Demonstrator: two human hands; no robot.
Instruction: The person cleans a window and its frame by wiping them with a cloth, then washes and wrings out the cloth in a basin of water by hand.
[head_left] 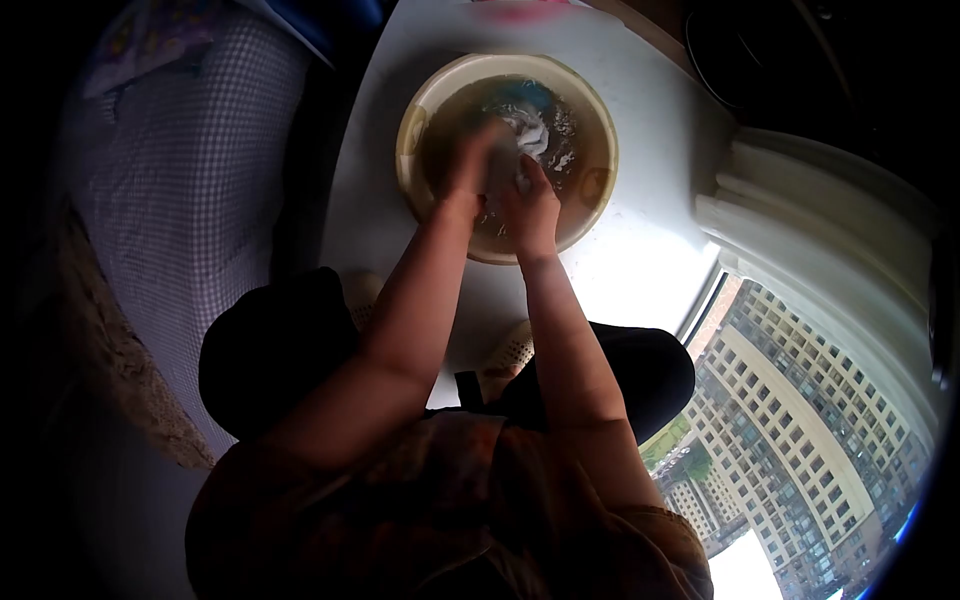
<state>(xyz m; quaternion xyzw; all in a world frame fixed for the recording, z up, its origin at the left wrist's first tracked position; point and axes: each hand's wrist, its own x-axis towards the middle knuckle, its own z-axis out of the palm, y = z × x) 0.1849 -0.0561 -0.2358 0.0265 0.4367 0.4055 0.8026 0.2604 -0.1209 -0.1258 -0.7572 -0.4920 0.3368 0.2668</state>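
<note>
A round cream basin (407,150) holds murky water with white suds. Both hands are inside it, close together near the middle. My left hand (478,168) is blurred by motion, and its fingers cannot be made out. Beside it, my right hand (531,210) has its fingers bent around part of a wet, pale cloth (530,130). The cloth lies bunched at the water's surface just beyond the fingertips. Something blue (520,95) shows in the water near the far side.
The basin stands on a white surface (650,150). At the left is a bed with a checked cover (220,130). A pale curtain (820,200) and a window with tall buildings are at the right. Shoes (512,345) show below the basin, between dark-clothed knees.
</note>
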